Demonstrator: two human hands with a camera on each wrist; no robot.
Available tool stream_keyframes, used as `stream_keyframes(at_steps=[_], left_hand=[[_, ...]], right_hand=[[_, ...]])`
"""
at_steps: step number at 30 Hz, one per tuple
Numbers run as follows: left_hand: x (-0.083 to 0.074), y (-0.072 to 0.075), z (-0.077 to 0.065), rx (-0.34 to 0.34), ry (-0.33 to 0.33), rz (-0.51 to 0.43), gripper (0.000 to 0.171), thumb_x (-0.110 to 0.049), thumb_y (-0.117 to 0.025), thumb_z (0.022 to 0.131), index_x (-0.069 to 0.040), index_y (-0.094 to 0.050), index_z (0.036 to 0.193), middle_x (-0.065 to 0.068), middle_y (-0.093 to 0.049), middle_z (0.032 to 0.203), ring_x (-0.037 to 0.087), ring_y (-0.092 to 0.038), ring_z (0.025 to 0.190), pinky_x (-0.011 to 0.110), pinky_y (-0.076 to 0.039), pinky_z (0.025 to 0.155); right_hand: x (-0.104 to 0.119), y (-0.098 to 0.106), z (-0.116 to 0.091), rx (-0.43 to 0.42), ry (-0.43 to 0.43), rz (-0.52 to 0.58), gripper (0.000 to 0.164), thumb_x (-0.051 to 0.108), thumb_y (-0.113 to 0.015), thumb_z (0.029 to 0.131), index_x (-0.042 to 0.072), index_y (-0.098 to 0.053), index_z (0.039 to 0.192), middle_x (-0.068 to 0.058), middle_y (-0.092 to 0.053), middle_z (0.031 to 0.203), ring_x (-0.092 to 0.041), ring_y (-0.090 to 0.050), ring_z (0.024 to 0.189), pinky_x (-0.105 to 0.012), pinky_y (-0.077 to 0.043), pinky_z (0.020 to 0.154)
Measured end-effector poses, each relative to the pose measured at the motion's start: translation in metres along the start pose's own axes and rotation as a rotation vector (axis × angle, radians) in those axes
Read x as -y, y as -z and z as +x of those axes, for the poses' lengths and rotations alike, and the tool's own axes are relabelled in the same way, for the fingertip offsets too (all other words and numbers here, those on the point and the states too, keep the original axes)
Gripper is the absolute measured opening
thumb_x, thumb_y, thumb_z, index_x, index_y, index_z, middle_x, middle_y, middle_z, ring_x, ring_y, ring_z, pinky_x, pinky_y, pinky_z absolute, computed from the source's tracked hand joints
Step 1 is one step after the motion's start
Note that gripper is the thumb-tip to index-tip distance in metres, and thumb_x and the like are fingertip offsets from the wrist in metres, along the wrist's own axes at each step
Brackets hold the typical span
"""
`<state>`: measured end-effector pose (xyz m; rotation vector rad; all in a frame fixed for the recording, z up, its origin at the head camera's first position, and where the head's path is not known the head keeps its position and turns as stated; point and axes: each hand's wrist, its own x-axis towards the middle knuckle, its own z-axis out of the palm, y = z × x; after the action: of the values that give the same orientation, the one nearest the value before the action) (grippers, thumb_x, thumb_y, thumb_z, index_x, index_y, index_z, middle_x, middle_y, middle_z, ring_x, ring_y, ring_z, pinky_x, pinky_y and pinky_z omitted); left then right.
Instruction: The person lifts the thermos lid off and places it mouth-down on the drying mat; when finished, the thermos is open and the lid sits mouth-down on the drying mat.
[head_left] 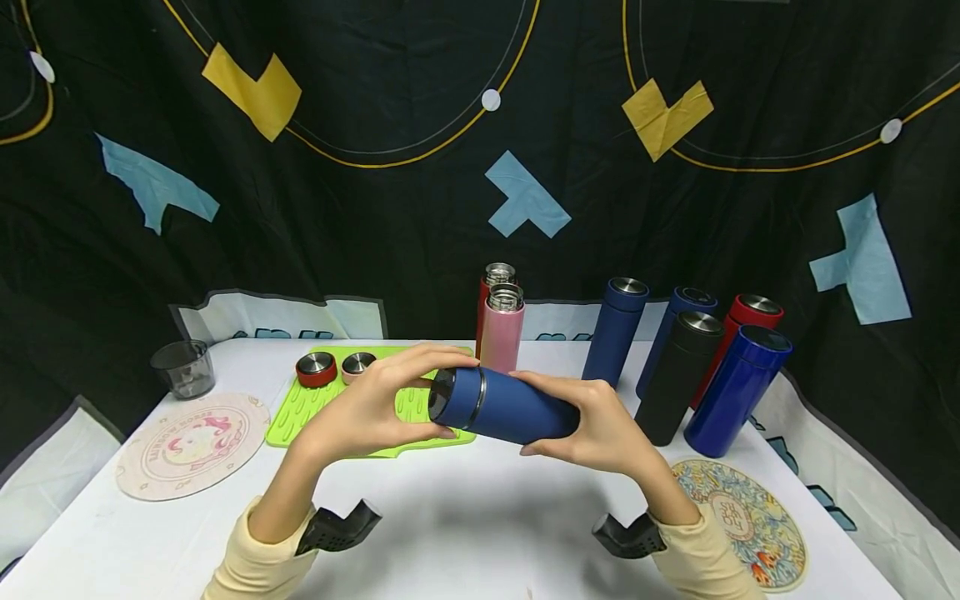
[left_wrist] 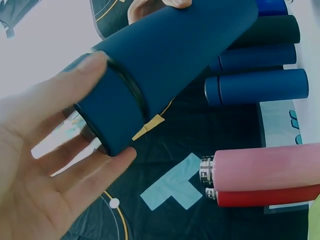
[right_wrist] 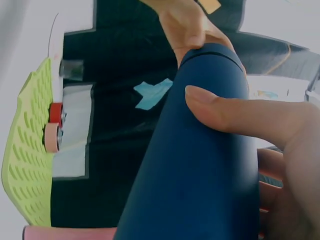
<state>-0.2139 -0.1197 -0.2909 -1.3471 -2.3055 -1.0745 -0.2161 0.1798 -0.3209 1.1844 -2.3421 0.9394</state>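
Note:
A dark blue thermos flask (head_left: pixel 517 408) is held almost level above the middle of the white table, its lid end to the left. My left hand (head_left: pixel 367 404) pinches the lid (left_wrist: pixel 112 110) between thumb and fingers. My right hand (head_left: pixel 592 421) grips the body near the base, the thumb (right_wrist: pixel 215 110) lying along its side. A silver ring shows between lid and body in the head view. Behind the flask stand an uncapped pink flask (head_left: pixel 502 333) and an uncapped red flask (head_left: pixel 483 308), their steel necks bare.
On a green drying mat (head_left: pixel 288 417) lie a red lid (head_left: pixel 316 369) and a pink lid (head_left: pixel 357 365). Several capped flasks, among them a black one (head_left: pixel 678 383), stand at the right. A round pink mat (head_left: pixel 195 446), a dark glass (head_left: pixel 185 371) and a patterned round mat (head_left: pixel 750 525) flank them.

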Motion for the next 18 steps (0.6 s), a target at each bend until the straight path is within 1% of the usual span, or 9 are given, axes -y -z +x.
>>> stream_keyframes(at_steps=[2, 4, 7, 9, 13, 16, 18], left_hand=[[-0.0005, 0.0007, 0.0000, 0.006, -0.032, 0.010, 0.071, -0.014, -0.086, 0.072, -0.022, -0.056, 0.135, -0.003, -0.051, 0.138, 0.019, -0.050, 0.124, 0.037, -0.053, 0.089], [-0.0010, 0.0009, -0.0001, 0.008, -0.048, 0.008, 0.070, -0.009, -0.086, 0.072, -0.021, -0.057, 0.134, -0.002, -0.050, 0.140, 0.019, -0.049, 0.124, 0.036, -0.053, 0.089], [-0.0011, 0.0013, 0.0002, 0.003, -0.059, -0.002, 0.069, -0.007, -0.085, 0.072, -0.020, -0.057, 0.134, -0.002, -0.050, 0.139, 0.019, -0.050, 0.124, 0.035, -0.053, 0.089], [-0.0012, 0.0016, 0.0004, -0.003, -0.057, -0.012, 0.069, -0.009, -0.085, 0.072, -0.019, -0.057, 0.134, -0.001, -0.052, 0.138, 0.019, -0.052, 0.122, 0.034, -0.054, 0.087], [-0.0004, 0.0023, 0.0004, -0.011, -0.030, -0.017, 0.069, -0.017, -0.086, 0.073, -0.018, -0.056, 0.135, -0.002, -0.054, 0.135, 0.019, -0.054, 0.120, 0.033, -0.055, 0.084], [0.0002, 0.0023, 0.0000, -0.020, 0.013, -0.025, 0.071, -0.023, -0.086, 0.073, -0.018, -0.055, 0.136, -0.002, -0.055, 0.134, 0.019, -0.055, 0.118, 0.032, -0.056, 0.080], [0.0003, 0.0019, -0.0003, -0.033, 0.051, -0.036, 0.072, -0.026, -0.086, 0.073, -0.018, -0.054, 0.137, -0.002, -0.056, 0.134, 0.019, -0.058, 0.114, 0.032, -0.057, 0.077]], right_hand=[[-0.0001, 0.0015, -0.0001, 0.021, -0.023, 0.033, 0.082, 0.035, -0.089, 0.067, 0.020, -0.054, 0.139, -0.001, -0.063, 0.125, -0.020, -0.064, 0.103, -0.039, -0.055, 0.084], [-0.0001, 0.0025, -0.0004, 0.033, -0.040, 0.052, 0.081, 0.037, -0.089, 0.067, 0.021, -0.054, 0.139, -0.001, -0.064, 0.124, -0.019, -0.065, 0.101, -0.038, -0.055, 0.083], [-0.0001, 0.0029, -0.0004, 0.039, -0.052, 0.064, 0.080, 0.039, -0.088, 0.068, 0.021, -0.054, 0.138, 0.000, -0.064, 0.123, -0.019, -0.064, 0.100, -0.037, -0.055, 0.082], [-0.0001, 0.0024, -0.0005, 0.038, -0.054, 0.069, 0.080, 0.038, -0.088, 0.068, 0.021, -0.054, 0.139, 0.000, -0.064, 0.124, -0.019, -0.064, 0.101, -0.038, -0.055, 0.083], [0.0007, 0.0001, -0.0008, 0.020, -0.041, 0.049, 0.081, 0.036, -0.089, 0.067, 0.022, -0.054, 0.139, 0.001, -0.062, 0.126, -0.019, -0.063, 0.104, -0.039, -0.054, 0.085], [0.0019, -0.0022, -0.0008, -0.008, -0.014, -0.017, 0.082, 0.035, -0.090, 0.066, 0.021, -0.054, 0.138, 0.000, -0.063, 0.126, -0.020, -0.064, 0.105, -0.040, -0.054, 0.087], [0.0033, -0.0037, -0.0005, -0.032, 0.011, -0.075, 0.083, 0.033, -0.091, 0.065, 0.019, -0.054, 0.138, -0.002, -0.063, 0.125, -0.022, -0.064, 0.106, -0.042, -0.054, 0.086]])
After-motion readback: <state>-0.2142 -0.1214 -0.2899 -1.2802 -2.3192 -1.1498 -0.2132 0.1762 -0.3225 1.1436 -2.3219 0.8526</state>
